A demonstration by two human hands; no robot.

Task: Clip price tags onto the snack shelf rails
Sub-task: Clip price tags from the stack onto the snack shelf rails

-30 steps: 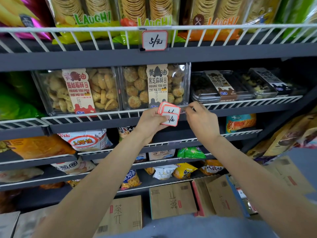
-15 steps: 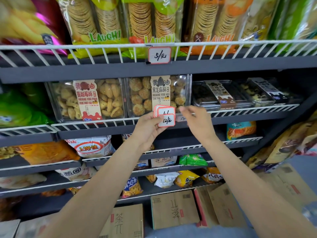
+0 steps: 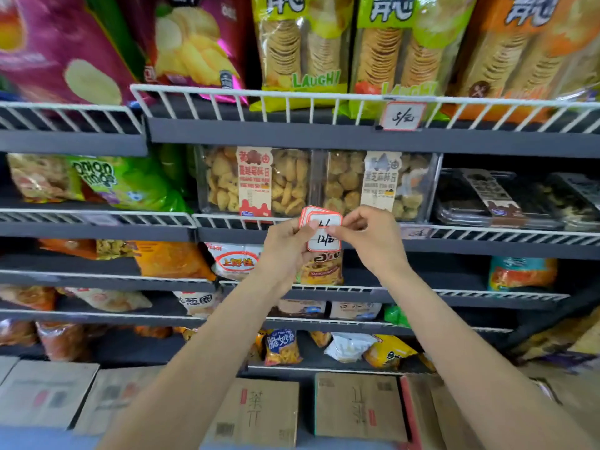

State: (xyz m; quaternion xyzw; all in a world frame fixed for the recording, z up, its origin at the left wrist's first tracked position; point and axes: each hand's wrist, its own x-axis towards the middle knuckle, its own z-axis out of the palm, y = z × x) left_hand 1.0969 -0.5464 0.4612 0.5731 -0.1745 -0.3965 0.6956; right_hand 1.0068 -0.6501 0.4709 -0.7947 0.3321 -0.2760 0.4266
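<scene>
So I'm looking at a snack shelf, dark grey boards with white wire rails along the front edges. Using the clear cookie tubs in the middle row as my landmark: right above them, on the upper rail and a bit to the right, there's one price tag already clipped, white with a red border, handwritten "5/元". Above that rail sit the cracker packs and purple chip bags. Way below the tubs, cardboard boxes line the floor.

Both my arms reach up and meet just below and in front of the tubs, at the level of their rail. My left hand is gripping a small fanned stack of price tags, same white with red edge; the front one reads "12/元", thumb pressed on its face. My right hand comes in from the right with fingers curled, pinching the top edge of the stack between thumb and fingertips. The stack is held in the air, touching neither rail as far as I can tell.
</scene>
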